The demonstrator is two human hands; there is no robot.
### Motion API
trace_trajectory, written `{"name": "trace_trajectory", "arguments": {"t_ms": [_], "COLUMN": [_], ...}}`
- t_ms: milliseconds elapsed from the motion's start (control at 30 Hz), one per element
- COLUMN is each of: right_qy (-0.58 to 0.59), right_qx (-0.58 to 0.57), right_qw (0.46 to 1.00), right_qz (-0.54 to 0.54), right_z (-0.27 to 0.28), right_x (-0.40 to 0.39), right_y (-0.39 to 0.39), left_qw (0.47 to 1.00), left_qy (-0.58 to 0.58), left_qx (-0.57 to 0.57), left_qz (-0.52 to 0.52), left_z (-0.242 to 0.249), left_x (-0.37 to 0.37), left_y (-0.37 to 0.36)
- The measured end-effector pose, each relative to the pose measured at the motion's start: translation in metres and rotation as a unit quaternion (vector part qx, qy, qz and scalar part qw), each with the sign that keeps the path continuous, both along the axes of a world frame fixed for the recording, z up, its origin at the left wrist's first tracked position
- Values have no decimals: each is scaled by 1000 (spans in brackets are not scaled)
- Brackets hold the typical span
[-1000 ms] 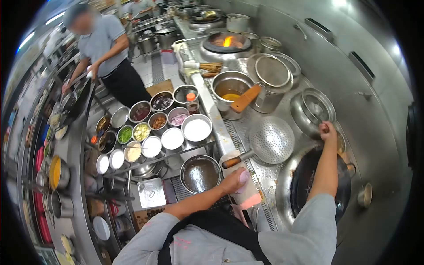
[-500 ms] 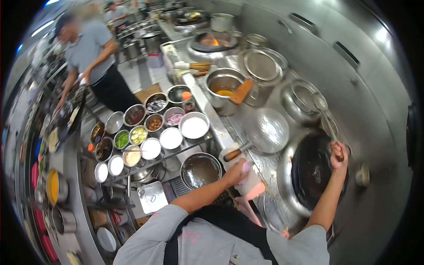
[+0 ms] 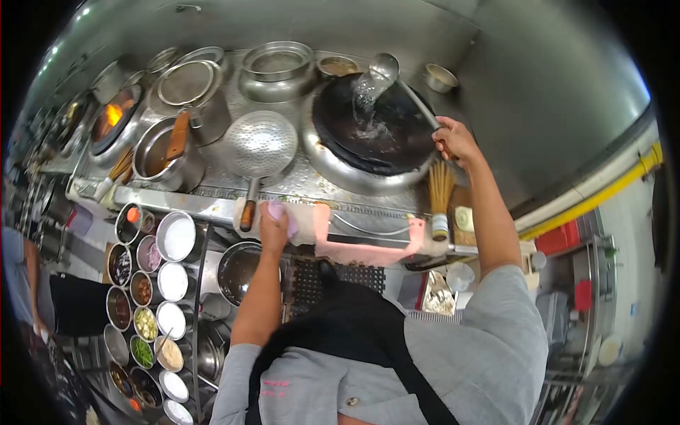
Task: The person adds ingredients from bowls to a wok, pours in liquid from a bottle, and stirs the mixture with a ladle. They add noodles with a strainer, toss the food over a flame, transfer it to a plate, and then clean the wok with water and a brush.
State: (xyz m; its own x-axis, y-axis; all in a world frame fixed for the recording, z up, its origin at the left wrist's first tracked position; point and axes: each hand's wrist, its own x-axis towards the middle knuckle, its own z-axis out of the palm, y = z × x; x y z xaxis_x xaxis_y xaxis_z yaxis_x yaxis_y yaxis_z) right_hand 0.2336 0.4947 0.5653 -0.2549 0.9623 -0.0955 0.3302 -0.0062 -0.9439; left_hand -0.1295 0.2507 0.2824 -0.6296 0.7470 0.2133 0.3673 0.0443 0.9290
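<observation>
My right hand (image 3: 457, 140) grips the wooden end of a long ladle (image 3: 384, 69). The ladle's bowl is tipped over a black wok (image 3: 372, 124), and clear liquid pours from it into the wok. My left hand (image 3: 272, 230) is closed round a pinkish-purple cloth (image 3: 283, 217) at the stove's front edge. Beside it lies the wooden handle of a perforated strainer (image 3: 260, 144), which rests on the steel counter. A bamboo brush (image 3: 440, 198) stands to the right of the wok.
Metal bowls of ingredients (image 3: 173, 281) fill a rack at the lower left. A pot (image 3: 157, 159) with a wooden-handled tool stands left of the strainer; farther left burns a flame (image 3: 113, 115). A co-worker (image 3: 32, 283) is at the left edge. A yellow rail (image 3: 595, 191) runs along the right.
The view has swung right, bringing the wok to the centre. The ladle has moved over the wok and now pours liquid. My left hand still holds the cloth.
</observation>
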Motion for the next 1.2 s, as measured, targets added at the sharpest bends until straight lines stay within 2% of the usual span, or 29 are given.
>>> {"name": "trace_trajectory", "arguments": {"t_ms": [67, 100, 167, 200, 300, 400, 500, 600, 700, 800, 867, 900, 967, 1067, 1100, 1167, 1200], "right_qy": [-83, -157, -302, -318, -424, -456, -484, -514, -565, -436, -434, -449, -505, -258, -162, 30, 76], "right_qx": [68, 162, 336, 308, 309, 273, 248, 219, 321, 119, 68, 42, 86, 0, -30, -94, -23], "right_qw": [994, 973, 889, 893, 847, 841, 831, 818, 749, 890, 897, 893, 858, 959, 977, 984, 991], "right_qz": [-23, -42, -72, -80, -85, -100, -120, -134, -132, -60, -52, 5, -29, -122, -132, -147, -110], "right_z": [-15, -32, -61, -65, -97, -124, -147, -162, -152, -165, -185, -191, -239, -236, -226, -172, -164], "right_x": [33, 55, 95, 110, 162, 197, 223, 244, 234, 203, 156, 141, 132, 133, 136, 135, 143], "right_y": [-16, -17, -27, -40, -55, -84, -95, -91, -92, -72, -87, -91, -89, -82, -83, -93, -86], "left_qw": [1000, 1000, 1000, 1000, 1000, 999, 999, 1000, 1000, 999, 999, 999, 1000, 999, 1000, 1000, 999], "left_qy": [6, 6, 8, 6, 7, 10, 37, 22, 21, 32, 33, 31, 26, 26, 17, -2, 13], "left_qx": [-5, -6, -11, -9, -9, -28, 15, 5, 6, 5, 2, 2, 6, 17, 9, -6, -3], "left_qz": [-7, -3, 8, 9, 17, 25, 13, 13, 18, 9, 7, 10, 10, 8, 13, 24, 32], "left_z": [-2, -3, -3, -2, 8, 18, 0, -4, -9, -7, -3, 0, 0, -2, -2, -3, -2], "left_x": [-3, -4, -4, -1, 1, 5, -2, -4, -6, -5, -5, -4, -3, -3, -3, -2, -1], "left_y": [1, 2, 1, 1, -1, -2, 4, 6, 9, 7, 6, 7, 7, 6, 6, 7, 7]}}
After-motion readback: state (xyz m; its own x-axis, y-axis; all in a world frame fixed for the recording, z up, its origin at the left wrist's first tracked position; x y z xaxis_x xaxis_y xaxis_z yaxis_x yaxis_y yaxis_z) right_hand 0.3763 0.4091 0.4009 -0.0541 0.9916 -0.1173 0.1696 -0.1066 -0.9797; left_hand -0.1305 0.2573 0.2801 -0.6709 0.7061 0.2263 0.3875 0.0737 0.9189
